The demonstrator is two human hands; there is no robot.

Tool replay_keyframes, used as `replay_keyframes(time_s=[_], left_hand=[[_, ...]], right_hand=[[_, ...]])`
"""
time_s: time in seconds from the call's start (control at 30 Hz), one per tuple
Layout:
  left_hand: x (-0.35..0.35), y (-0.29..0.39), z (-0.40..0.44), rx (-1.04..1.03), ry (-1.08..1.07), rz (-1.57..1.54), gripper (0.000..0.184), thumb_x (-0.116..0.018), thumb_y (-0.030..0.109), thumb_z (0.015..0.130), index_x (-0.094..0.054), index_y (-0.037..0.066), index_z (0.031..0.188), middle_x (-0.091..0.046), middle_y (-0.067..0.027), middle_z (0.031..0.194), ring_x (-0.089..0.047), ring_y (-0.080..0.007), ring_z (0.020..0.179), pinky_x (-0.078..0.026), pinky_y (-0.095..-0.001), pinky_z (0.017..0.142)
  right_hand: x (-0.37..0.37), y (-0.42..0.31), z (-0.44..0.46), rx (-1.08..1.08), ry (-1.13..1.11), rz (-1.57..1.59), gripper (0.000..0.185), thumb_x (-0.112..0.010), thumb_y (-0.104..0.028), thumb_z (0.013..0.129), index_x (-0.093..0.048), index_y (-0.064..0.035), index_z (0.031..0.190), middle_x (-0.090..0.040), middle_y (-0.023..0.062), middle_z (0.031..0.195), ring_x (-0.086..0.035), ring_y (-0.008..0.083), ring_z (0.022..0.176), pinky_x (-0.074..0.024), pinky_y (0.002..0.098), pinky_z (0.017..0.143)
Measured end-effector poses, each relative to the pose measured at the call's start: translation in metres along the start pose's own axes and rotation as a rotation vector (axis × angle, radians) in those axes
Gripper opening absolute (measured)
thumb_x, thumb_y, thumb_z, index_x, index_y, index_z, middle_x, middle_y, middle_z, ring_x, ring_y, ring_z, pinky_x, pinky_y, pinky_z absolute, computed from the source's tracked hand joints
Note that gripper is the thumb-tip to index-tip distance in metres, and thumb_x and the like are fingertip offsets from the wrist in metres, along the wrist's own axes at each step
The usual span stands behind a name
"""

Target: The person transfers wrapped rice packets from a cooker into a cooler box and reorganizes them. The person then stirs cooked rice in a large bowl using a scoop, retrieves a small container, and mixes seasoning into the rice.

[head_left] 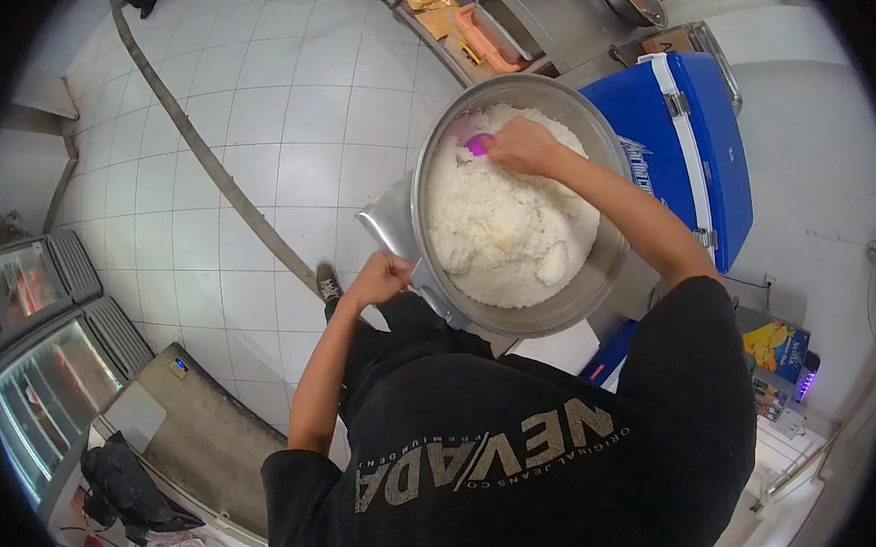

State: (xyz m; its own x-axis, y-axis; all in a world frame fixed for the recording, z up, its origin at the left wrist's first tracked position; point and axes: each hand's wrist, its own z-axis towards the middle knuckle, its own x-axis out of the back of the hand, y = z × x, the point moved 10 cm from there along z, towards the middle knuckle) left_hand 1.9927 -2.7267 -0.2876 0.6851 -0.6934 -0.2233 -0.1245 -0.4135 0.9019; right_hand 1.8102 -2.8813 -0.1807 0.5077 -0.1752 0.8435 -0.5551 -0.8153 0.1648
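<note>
A large round metal bowl (606, 282) sits in front of my body. Crumbly white stuff (505, 223), powdery in places and lumpy in others, fills much of it. My right hand (524, 146) reaches into the far part of the bowl, closed around a small purple tool (478, 144) that looks like a plastic scraper; its lower part is hidden. On the near left side, my left hand (384, 276) has its fingers curled at the bowl's metal side handle (420, 275). A flat metal bracket (391, 220) juts out from the rim just beyond that hand.
A blue cooler (663, 137) stands close to the bowl's right. Behind it runs a metal counter (550, 17) with an orange tray (485, 38) on a shelf. A long dark strip (202, 152) crosses the tiled floor. Glass-topped display cases (50, 392) are at lower left.
</note>
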Motion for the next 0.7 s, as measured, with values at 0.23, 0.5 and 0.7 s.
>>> replay_keyframes(time_s=[0.23, 0.5, 0.7], left_hand=[[0.016, -0.022, 0.006, -0.418, 0.172, 0.499, 0.018, -0.061, 0.011, 0.071, -0.055, -0.005, 0.065, -0.047, -0.0137, 0.053, -0.046, -0.0178, 0.050, -0.037, -0.0377, 0.049], [-0.012, 0.008, 0.005, -0.121, -0.116, 0.108, 0.021, -0.057, 0.004, 0.091, -0.062, -0.006, 0.109, -0.067, -0.0108, 0.087, -0.066, -0.0183, 0.074, -0.054, -0.0315, 0.063], [-0.014, -0.002, 0.015, 0.014, -0.241, 0.222, 0.031, -0.063, 0.010, 0.090, -0.054, -0.013, 0.109, -0.068, -0.0175, 0.085, -0.068, -0.0236, 0.068, -0.056, -0.0318, 0.059]], right_hand=[[0.024, 0.019, -0.155, -0.524, -0.017, 0.126, 0.041, -0.061, -0.028, 0.086, -0.058, -0.0186, 0.125, -0.066, 0.0113, 0.070, -0.065, 0.0319, 0.061, -0.0492, 0.0428, 0.051], [0.031, -0.049, -0.275, -1.325, 0.618, 0.286, 0.019, -0.058, -0.020, 0.083, -0.069, -0.0073, 0.074, -0.066, 0.0136, 0.066, -0.066, 0.0311, 0.060, -0.0501, 0.0458, 0.051], [0.042, -0.140, -0.315, -1.742, 0.691, 0.558, 0.020, -0.060, -0.012, 0.079, -0.069, -0.0007, 0.093, -0.069, 0.0163, 0.073, -0.069, 0.0317, 0.072, -0.0533, 0.0444, 0.061]])
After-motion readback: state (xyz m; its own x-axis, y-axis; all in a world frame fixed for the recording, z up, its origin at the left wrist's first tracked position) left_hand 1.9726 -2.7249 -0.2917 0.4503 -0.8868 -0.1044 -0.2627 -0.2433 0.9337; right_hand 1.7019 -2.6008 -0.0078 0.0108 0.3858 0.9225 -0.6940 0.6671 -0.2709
